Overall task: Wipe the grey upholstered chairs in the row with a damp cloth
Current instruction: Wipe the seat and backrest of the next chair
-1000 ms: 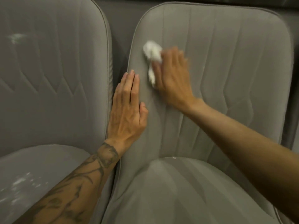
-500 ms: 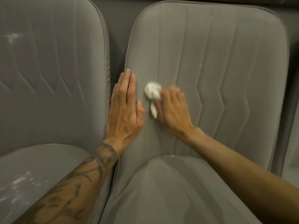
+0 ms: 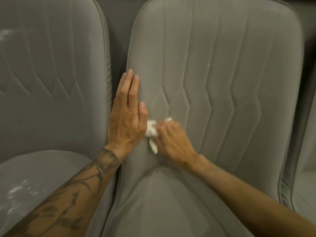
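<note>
On my left, the left chair [image 3: 51, 86] shows a pale smear [image 3: 4, 34] high on its back and white specks [image 3: 17, 190] scattered over the near part of its seat, so I judge it needs a proper wipe. Next comes my left hand [image 3: 126, 117], laid flat with fingers straight and together against the left edge of the back of the middle chair [image 3: 239, 74], right beside the gap between the two chairs. It holds nothing and seems to steady the chair. Just to its right, almost touching my thumb, is the cloth [image 3: 151, 132], a small white wad pressed on the lower left of that back, a little above where back meets seat. My right hand [image 3: 172, 141] has its fingers curled around the cloth, so the two hands sit close side by side but not joined. Further right and higher, a few tiny pale flecks show along the stitched lines, and I cannot tell whether the seat below has been done. At the far right edge only a strip of a third chair [image 3: 306, 168] shows. My reckoning: I am partway through one back, with most of the row left.
</note>
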